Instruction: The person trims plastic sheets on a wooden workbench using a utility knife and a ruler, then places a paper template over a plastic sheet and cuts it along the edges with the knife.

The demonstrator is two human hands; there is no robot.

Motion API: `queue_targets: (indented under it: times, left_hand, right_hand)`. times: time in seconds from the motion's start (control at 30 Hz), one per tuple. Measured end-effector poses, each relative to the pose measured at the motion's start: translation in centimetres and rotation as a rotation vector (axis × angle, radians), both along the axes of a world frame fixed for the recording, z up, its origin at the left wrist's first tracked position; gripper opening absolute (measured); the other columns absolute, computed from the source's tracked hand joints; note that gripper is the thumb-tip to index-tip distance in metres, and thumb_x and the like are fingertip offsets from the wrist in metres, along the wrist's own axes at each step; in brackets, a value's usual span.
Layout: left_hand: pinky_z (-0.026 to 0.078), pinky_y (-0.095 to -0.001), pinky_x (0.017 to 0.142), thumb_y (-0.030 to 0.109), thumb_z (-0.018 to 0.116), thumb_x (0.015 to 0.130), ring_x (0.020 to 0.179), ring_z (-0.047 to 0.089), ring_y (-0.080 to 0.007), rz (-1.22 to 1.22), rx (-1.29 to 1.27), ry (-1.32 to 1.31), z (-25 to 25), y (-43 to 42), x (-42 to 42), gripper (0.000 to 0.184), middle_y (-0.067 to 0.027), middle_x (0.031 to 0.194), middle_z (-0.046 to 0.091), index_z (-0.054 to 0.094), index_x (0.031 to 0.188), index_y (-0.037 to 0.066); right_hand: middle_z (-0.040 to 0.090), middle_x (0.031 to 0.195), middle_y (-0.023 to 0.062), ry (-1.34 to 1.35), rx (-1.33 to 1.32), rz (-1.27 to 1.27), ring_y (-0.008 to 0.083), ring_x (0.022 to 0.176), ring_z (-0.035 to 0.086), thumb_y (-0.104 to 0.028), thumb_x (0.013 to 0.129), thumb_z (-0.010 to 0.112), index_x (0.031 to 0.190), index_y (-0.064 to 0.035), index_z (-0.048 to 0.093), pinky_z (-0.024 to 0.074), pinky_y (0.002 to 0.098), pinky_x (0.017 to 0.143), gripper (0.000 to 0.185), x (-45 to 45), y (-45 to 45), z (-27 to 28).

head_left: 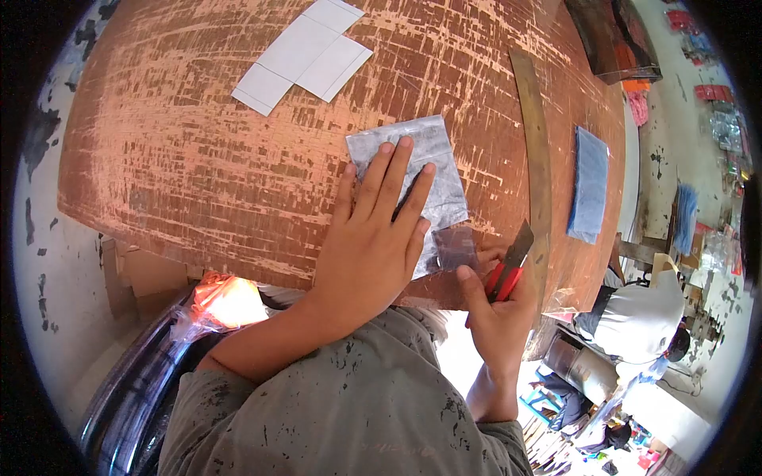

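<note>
My left hand point(373, 214) lies flat, fingers spread, on a silvery-grey sheet point(444, 174) that looks like plastic film. Below it, partly under my palm, is a smaller clear, darker piece point(456, 247). In my right hand point(500, 317) is a red utility knife point(504, 279), its blade pointing up and away from me. The thumb of that hand is beside the clear piece; whether it touches the piece I cannot tell. A white paper template point(305, 51) with ruled lines lies farther up the table.
The scratched brown table point(198, 143) has a long worn ruler point(533, 143) to the right. Beyond it sits a stack of blue sheets point(589, 184). Shiny dark rolls point(131, 397) stand at lower left, near an orange bag point(226, 300). Another person point(639, 317) is at the right.
</note>
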State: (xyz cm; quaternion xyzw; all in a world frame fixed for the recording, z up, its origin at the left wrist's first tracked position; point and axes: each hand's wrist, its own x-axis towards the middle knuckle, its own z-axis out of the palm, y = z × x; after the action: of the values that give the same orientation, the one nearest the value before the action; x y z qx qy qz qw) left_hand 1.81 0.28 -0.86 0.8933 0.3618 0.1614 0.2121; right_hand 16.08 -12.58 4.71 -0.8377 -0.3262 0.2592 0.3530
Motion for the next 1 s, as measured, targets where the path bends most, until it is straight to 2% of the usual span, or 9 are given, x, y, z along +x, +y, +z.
queue_targets:
  times: [0.13, 0.2, 0.33, 0.47, 0.63, 0.7, 0.8, 0.9, 1.0]
  left_hand:
    - [0.02, -0.064, 0.131, 0.028, 0.055, 0.109, 0.164, 0.027, -0.0398, -0.002, -0.001, -0.008, -0.1, 0.0, -0.1, 0.061, -0.0207, 0.177, 0.028, 0.044, 0.166, 0.009]
    - [0.02, -0.0642, 0.131, 0.028, 0.055, 0.11, 0.164, 0.027, -0.0398, -0.005, 0.003, -0.008, -0.2, 0.0, -0.1, 0.061, -0.0208, 0.177, 0.028, 0.043, 0.167, 0.009]
    - [0.019, -0.0651, 0.131, 0.028, 0.054, 0.11, 0.165, 0.026, -0.0398, -0.017, 0.0, -0.02, -0.3, 0.1, -0.2, 0.061, -0.021, 0.177, 0.028, 0.042, 0.168, 0.01]
    - [0.019, -0.0645, 0.131, 0.028, 0.055, 0.11, 0.165, 0.025, -0.0398, -0.021, 0.001, -0.017, -0.3, 0.0, -0.2, 0.063, -0.0209, 0.178, 0.027, 0.041, 0.168, 0.009]
    - [0.017, -0.0616, 0.134, 0.033, 0.062, 0.106, 0.165, 0.025, -0.04, -0.028, -0.072, -0.074, -0.1, 0.0, -0.5, 0.07, -0.0203, 0.178, 0.027, 0.04, 0.165, 0.003]
    - [0.018, -0.0616, 0.133, 0.033, 0.064, 0.105, 0.165, 0.025, -0.0398, -0.066, -0.058, -0.045, 0.0, 0.3, -0.6, 0.069, -0.02, 0.178, 0.027, 0.043, 0.164, 0.005]
    - [0.021, -0.0612, 0.133, 0.032, 0.069, 0.102, 0.165, 0.026, -0.0396, -0.154, -0.025, -0.017, 0.1, 1.4, -1.1, 0.066, -0.0193, 0.178, 0.028, 0.049, 0.161, 0.008]
    - [0.024, -0.0605, 0.132, 0.029, 0.071, 0.1, 0.164, 0.027, -0.0401, -0.232, 0.075, 0.057, 1.0, 2.8, -2.1, 0.063, -0.0186, 0.177, 0.03, 0.054, 0.159, 0.012]
    - [0.026, -0.0605, 0.131, 0.028, 0.073, 0.099, 0.163, 0.028, -0.041, -0.278, 0.139, 0.125, 1.8, 3.2, -3.1, 0.064, -0.0192, 0.175, 0.033, 0.055, 0.158, 0.012]
  right_hand:
    - [0.07, 0.107, 0.0124, 0.22, 0.009, -0.011, 0.0207, 0.093, 0.072, -0.003, 0.09, 0.086, 0.109, 0.0011, 0.071, 0.0558, 0.0315, 0.08, 0.024, -1.1, 0.3, 0.1]
    - [0.071, 0.111, 0.0134, -0.041, 0.202, 0.295, 0.0245, 0.099, 0.075, 0.0, 0.087, 0.088, 0.107, 0.0015, 0.073, 0.0587, 0.0343, 0.084, 0.025, -1.4, 0.2, -0.8]
    - [0.072, 0.115, 0.0156, -0.187, 0.247, 0.425, 0.0288, 0.1, 0.076, -0.002, 0.083, 0.091, 0.107, 0.0013, 0.073, 0.0608, 0.0361, 0.082, 0.031, -1.9, 0.4, -1.3]
    - [0.073, 0.109, 0.0136, -0.227, 0.292, 0.42, 0.0256, 0.092, 0.075, -0.003, 0.083, 0.092, 0.108, -0.0003, 0.074, 0.0591, 0.0349, 0.076, 0.032, -1.9, 0.0, -1.5]
    - [0.073, 0.09, 0.0108, -0.269, 0.104, 0.028, 0.0204, 0.073, 0.068, -0.012, 0.09, 0.09, 0.112, 0.0003, 0.072, 0.053, 0.0351, 0.067, 0.031, -0.2, -1.4, -1.4]
    - [0.072, 0.086, 0.0133, -0.335, 0.132, 0.078, 0.0236, 0.071, 0.068, -0.013, 0.094, 0.086, 0.112, 0.0017, 0.072, 0.0534, 0.0372, 0.067, 0.028, 1.2, -1.8, -1.3]
    - [0.068, 0.085, 0.0174, -0.332, -0.093, 0.278, 0.0318, 0.07, 0.066, -0.017, 0.1, 0.079, 0.117, 0.0006, 0.071, 0.0515, 0.042, 0.066, 0.025, 2.4, -2.5, 0.4]
    - [0.067, 0.083, 0.0176, -0.182, -0.079, 0.163, 0.034, 0.07, 0.064, -0.019, 0.102, 0.075, 0.116, 0.0004, 0.07, 0.0506, 0.0447, 0.067, 0.024, 3.4, -3.6, -0.3]
    - [0.068, 0.086, 0.0198, -0.261, -0.139, 0.304, 0.0382, 0.077, 0.067, -0.02, 0.103, 0.073, 0.115, -0.0006, 0.07, 0.0511, 0.0464, 0.07, 0.023, 4.0, -3.0, 1.5]
